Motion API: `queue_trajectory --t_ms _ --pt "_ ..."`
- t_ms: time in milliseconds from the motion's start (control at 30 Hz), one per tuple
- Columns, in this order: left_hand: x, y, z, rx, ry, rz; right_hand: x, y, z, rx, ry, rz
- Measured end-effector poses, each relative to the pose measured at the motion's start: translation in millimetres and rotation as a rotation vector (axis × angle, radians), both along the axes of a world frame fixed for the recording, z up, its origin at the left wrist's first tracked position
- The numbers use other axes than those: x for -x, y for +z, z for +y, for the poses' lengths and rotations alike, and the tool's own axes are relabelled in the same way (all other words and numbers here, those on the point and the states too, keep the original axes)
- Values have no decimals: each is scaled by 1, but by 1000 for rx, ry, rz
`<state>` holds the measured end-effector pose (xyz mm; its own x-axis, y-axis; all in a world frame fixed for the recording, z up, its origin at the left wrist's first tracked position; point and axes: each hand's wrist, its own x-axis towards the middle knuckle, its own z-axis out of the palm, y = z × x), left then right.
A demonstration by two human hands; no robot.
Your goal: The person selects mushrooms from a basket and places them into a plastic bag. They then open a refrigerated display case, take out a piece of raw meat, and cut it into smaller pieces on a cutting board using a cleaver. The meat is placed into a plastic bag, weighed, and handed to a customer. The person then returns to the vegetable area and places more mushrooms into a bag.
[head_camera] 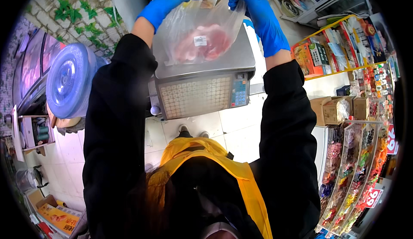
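Note:
A clear plastic bag (pixel 180 23) with raw meat (pixel 213 42) inside rests on the metal pan (pixel 240 57) of a weighing scale. A white printed label (pixel 200 41) is on the bag over the meat. My right hand (pixel 259 19), in a blue glove, pinches the bag's upper right side and draws the film upward. At the bag's upper left is my left hand (pixel 169 5), gloved in blue too. Its thumb and a finger are spread, one of them against the film; whether its other fingers grip the bag is hidden. Below the pan is the scale's keypad (pixel 196 95).
On the left stands a translucent lidded bucket (pixel 69 81). To the right are a yellow-edged rack of packaged goods (pixel 338 48), cardboard boxes (pixel 332 110) and bins of wrapped sweets (pixel 351 174). Tiled floor (pixel 242 135) shows below the scale.

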<state>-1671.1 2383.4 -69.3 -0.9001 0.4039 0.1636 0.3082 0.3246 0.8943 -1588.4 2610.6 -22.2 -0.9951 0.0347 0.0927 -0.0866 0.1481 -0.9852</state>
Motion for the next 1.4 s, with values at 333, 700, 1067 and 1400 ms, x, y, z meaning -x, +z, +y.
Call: queue_trajectory --t_ms 333,700,1067,1400 --pt "-40 38 24 -15 -44 237 5 6 -30 70 170 -112" --pt "-199 85 -9 -265 -147 160 -109 124 -65 -305 803 -159" --pt "-505 -6 -4 -567 1261 163 -212 11 -189 -381 1816 25" --pt "-640 -68 -57 -480 1863 339 -366 -44 -322 -212 1944 1"
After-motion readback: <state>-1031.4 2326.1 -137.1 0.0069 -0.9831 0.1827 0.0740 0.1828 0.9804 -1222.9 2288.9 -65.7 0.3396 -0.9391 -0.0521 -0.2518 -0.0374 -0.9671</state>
